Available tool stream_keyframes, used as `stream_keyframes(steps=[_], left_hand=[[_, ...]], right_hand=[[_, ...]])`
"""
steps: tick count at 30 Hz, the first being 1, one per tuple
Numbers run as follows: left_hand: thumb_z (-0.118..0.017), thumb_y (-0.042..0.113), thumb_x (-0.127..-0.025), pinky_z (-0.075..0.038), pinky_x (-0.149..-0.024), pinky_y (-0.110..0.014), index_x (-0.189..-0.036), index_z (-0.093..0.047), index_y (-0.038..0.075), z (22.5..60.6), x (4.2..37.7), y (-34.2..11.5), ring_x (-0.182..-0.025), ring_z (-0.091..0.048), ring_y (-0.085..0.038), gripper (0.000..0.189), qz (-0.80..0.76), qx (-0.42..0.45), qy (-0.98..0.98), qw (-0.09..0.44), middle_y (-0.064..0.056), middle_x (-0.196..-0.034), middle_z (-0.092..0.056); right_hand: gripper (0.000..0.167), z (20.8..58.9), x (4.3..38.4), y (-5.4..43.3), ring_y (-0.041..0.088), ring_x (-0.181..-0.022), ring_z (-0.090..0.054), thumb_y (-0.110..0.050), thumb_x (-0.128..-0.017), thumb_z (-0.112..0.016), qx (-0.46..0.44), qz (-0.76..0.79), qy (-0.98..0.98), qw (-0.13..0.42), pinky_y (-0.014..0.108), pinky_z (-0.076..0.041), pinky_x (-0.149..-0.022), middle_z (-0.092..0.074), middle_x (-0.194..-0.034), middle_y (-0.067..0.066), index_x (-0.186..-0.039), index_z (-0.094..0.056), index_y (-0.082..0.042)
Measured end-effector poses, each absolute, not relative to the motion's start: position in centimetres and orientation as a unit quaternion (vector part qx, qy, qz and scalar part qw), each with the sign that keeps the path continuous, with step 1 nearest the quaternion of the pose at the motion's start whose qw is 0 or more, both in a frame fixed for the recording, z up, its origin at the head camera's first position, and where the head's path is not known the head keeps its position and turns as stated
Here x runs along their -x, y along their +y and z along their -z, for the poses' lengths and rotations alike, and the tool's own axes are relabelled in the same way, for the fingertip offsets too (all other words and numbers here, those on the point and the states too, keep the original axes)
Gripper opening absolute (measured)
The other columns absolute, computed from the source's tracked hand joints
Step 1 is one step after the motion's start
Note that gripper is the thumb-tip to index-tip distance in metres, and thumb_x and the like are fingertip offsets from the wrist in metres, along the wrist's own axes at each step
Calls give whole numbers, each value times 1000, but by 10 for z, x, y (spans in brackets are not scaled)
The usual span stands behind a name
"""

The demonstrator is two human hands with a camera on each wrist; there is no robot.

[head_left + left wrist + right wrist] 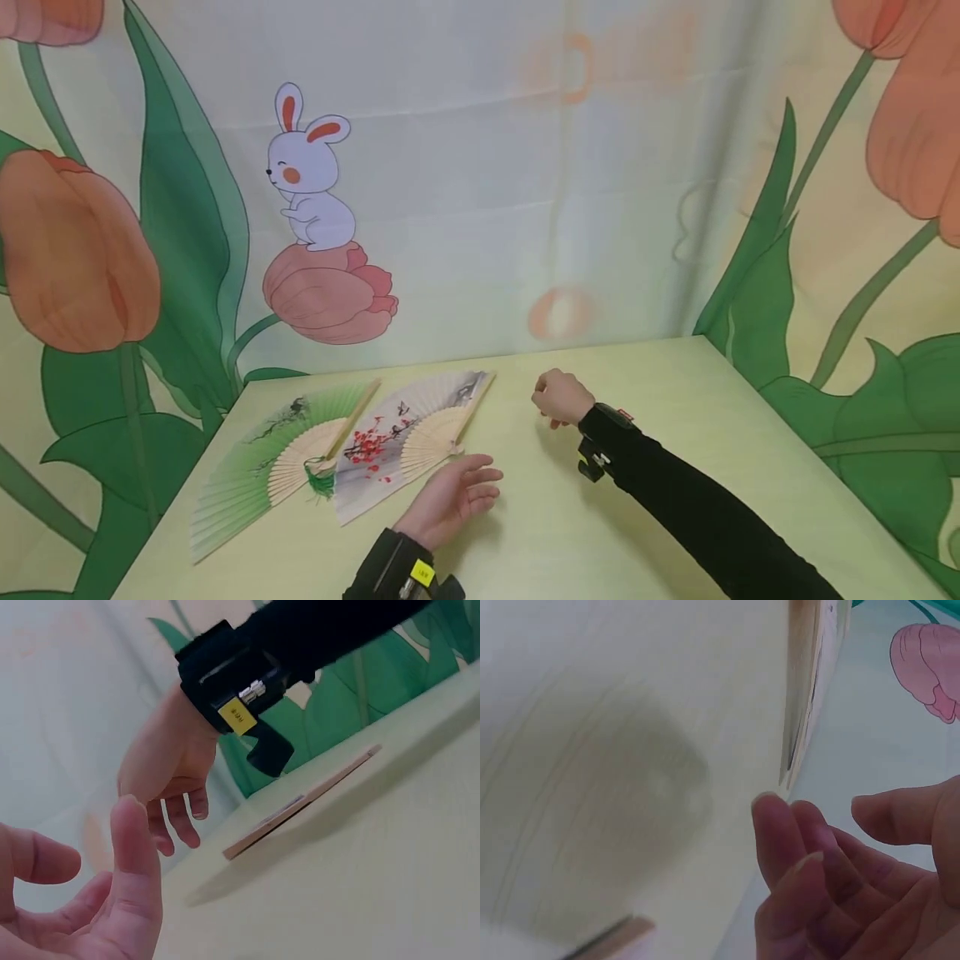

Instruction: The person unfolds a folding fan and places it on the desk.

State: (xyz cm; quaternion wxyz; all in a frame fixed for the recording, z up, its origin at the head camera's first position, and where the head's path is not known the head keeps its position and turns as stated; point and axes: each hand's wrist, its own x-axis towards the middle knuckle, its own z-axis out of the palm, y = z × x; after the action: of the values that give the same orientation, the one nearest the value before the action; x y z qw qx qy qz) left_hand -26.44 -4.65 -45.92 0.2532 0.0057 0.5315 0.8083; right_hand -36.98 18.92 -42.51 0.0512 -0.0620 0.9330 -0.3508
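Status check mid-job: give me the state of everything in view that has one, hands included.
Green fan: spread open.
White fan with red blossoms: spread open.
Green tassel: lying loose by the green fan's pivot.
Slim stick-like item below the right forearm: seems closed, perhaps a folded fan; cannot confirm.
Left hand: empty, fingers relaxed.
Right hand: empty, fingers loosely bent.

Green fan (pixel 238 475) and white fan (pixel 397 427) block the left; 1 gap over table (pixel 697 400) separates left hand (pixel 448 502) and right hand (pixel 562 397).
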Motion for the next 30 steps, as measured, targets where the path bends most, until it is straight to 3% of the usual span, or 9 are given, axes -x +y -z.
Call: stream_keyframes(steps=[5,12,17,21,30], left_hand=[[-51,21,-109,-60,-75,-24,-131,-53,-5,443,281,-11,-80,-68,-13,35,-762,-60,587,267,-9,-105,-65],[-53,17,-107,-63,-78,-31,-134,-50,-11,439,298,46,-78,-70,-18,39,-702,-88,642,297,-14,-102,-66],[-55,14,-106,-64,-80,-34,-133,-52,-11,452,310,75,-80,-71,-21,37,-690,-67,653,307,-19,-105,-68],[-56,11,-105,-64,-73,-33,-129,-54,-9,458,321,93,-74,-69,-20,31,-666,-66,684,289,-21,-104,-68],[-60,2,-100,-63,-66,-29,-122,-59,-7,443,343,136,-68,-66,-16,24,-577,-150,760,259,-23,-103,-71]], right_hand=[[16,416,349,209,26,-57,-66,-14,-99,-59,64,276,958,40,30,-45,-48,-66,-76,8,-105,-69,-2],[13,410,321,238,23,-73,-61,-18,-95,-70,63,161,985,16,44,-54,-63,-68,-87,8,-97,-69,-6],[16,414,307,258,22,-70,-58,-22,-95,-73,66,121,990,11,42,-51,-61,-64,-81,6,-93,-67,-7],[17,417,297,274,21,-71,-58,-21,-94,-74,56,105,993,26,42,-51,-61,-66,-84,6,-97,-68,-5],[20,421,278,305,20,-69,-52,-22,-92,-76,27,102,993,57,37,-46,-59,-61,-80,4,-96,-65,-7]])
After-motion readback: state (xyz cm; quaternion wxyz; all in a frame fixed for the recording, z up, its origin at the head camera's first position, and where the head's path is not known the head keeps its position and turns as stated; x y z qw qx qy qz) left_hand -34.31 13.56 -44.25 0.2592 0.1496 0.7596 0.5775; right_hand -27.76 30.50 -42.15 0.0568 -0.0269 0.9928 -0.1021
